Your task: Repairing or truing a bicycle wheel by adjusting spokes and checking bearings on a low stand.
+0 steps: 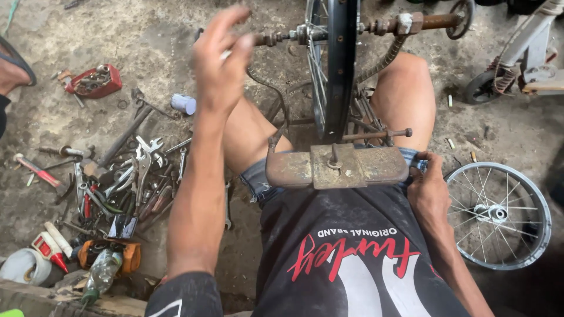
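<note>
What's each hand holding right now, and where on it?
Right hand grips the right end of the rusty metal stand across the lap. Left hand is raised near the axle, fingers spread; a thin pale object may be in its grip, too blurred to tell.

my left hand [222,61] is up in front, fingers loosely spread, right hand [429,191] low by my hip, fingers curled
</note>
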